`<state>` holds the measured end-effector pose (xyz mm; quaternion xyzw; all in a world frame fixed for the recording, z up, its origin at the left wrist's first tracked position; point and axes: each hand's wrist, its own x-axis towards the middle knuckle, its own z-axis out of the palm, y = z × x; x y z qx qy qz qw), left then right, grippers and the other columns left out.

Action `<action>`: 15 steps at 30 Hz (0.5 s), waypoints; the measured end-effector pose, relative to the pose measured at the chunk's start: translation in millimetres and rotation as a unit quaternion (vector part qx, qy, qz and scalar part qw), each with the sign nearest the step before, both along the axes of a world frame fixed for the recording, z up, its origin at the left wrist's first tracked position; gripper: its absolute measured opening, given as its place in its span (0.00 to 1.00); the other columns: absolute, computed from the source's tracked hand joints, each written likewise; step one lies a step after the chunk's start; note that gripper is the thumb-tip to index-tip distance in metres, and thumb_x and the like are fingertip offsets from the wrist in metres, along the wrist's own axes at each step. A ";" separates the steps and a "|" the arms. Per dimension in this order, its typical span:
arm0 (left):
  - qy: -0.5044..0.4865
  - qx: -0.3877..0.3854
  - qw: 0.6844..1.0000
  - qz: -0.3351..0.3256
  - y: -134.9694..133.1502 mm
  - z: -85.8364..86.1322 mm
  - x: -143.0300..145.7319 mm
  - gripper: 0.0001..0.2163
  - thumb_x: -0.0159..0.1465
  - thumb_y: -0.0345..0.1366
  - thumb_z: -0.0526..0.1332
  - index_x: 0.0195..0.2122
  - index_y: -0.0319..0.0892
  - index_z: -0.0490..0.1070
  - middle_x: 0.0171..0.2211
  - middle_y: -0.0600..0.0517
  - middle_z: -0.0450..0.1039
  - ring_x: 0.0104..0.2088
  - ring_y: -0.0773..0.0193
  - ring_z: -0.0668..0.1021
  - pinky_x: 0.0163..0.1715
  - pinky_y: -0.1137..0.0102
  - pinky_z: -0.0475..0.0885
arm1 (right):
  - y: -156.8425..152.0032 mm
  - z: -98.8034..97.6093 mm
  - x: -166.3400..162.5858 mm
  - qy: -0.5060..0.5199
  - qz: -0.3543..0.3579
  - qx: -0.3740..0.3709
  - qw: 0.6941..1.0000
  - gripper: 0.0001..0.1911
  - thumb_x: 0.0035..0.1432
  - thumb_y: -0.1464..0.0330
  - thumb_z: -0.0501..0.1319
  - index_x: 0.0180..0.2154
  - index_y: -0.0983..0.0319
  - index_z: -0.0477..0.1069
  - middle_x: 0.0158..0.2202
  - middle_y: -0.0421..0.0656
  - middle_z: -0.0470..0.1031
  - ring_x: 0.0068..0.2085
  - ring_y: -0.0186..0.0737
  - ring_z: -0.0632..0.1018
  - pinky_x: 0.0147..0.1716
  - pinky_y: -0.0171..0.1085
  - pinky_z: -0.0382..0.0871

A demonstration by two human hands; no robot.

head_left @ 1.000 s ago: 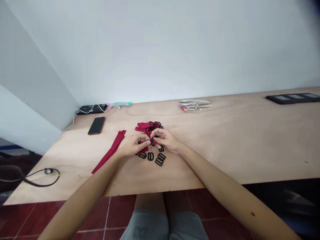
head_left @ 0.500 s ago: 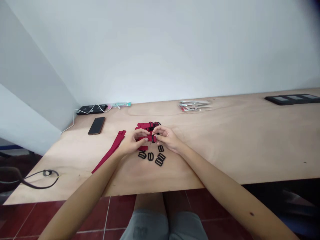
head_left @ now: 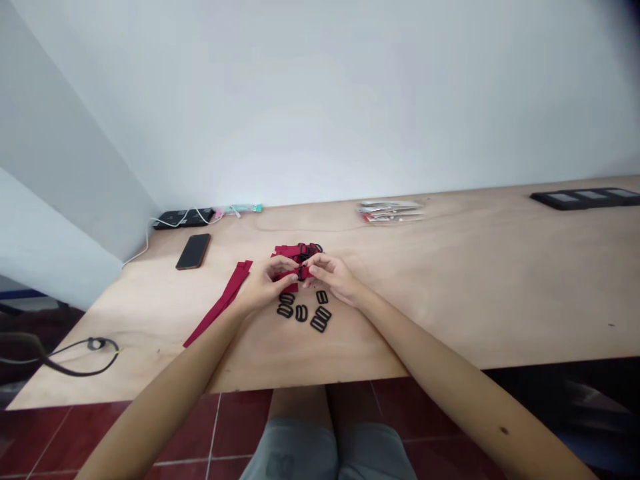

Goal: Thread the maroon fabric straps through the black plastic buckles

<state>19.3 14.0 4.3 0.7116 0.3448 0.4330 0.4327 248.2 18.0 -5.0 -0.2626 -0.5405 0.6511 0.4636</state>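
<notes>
Between my hands a red strap (head_left: 307,272) is stretched, with a black slider buckle (head_left: 301,273) around it. My left hand (head_left: 261,287) pinches the strap on the buckle's left side. On its right side, my right hand (head_left: 339,279) has thumb and fingers closed on the strap's short end. Behind the fingers lies a pile of red straps (head_left: 287,251) with black buckles, partly covered by my hands. Loose black sliders (head_left: 321,319) and a curved black buckle (head_left: 301,313) lie just in front of my hands.
Left of my left hand lies a bundle of long red straps (head_left: 220,308). A phone (head_left: 193,252), a black power strip (head_left: 183,219) with white cable, and flat plastic packets (head_left: 390,211) sit farther back. Another black strip (head_left: 587,198) is at far right; a dark cable loops (head_left: 83,373) at left.
The buckle has shifted left, away from my right fingertips. Red strap now shows on its right side, in my right fingers. More loose sliders show below my left hand.
</notes>
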 end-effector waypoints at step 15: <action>0.152 0.174 0.972 0.030 -6.9 8.5 -2.8 0.13 0.65 0.38 0.72 0.50 0.45 0.79 0.47 0.46 0.81 0.47 0.55 0.81 0.50 0.61 0.76 | -1.4 8.1 4.4 -0.018 -0.025 0.018 0.999 0.14 0.59 0.59 0.72 0.29 0.60 0.74 0.38 0.41 0.73 0.29 0.33 0.67 0.29 0.37 0.64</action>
